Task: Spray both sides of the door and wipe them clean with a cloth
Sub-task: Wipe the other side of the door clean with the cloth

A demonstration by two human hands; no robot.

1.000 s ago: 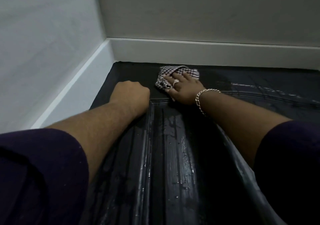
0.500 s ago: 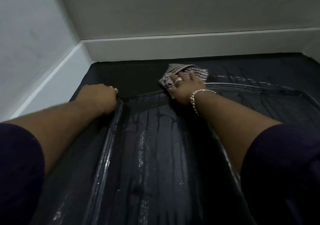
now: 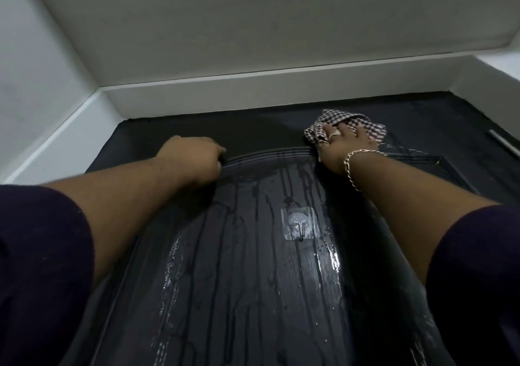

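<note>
A black panelled door [image 3: 253, 281] fills the lower view, wet with streaks and drips of spray. My right hand [image 3: 343, 146] holds a checked cloth [image 3: 374, 132] against the door's top rail, just above the arched moulding; the cloth bunches under and beside the fingers. A chain bracelet hangs at that wrist. My left hand [image 3: 194, 154] is a closed fist with nothing in it, resting on the door at the left of the arch.
A clear adhesive hook [image 3: 299, 223] is stuck on the wet panel between my arms. The white door frame [image 3: 225, 92] runs along the top, with a pale wall [image 3: 28, 84] at left. A thin metal strip [image 3: 503, 143] shows at far right.
My right hand has slid the cloth to the right along the top of the door. The view has shifted so the hook now shows. My left fist stays pressed on the door.
</note>
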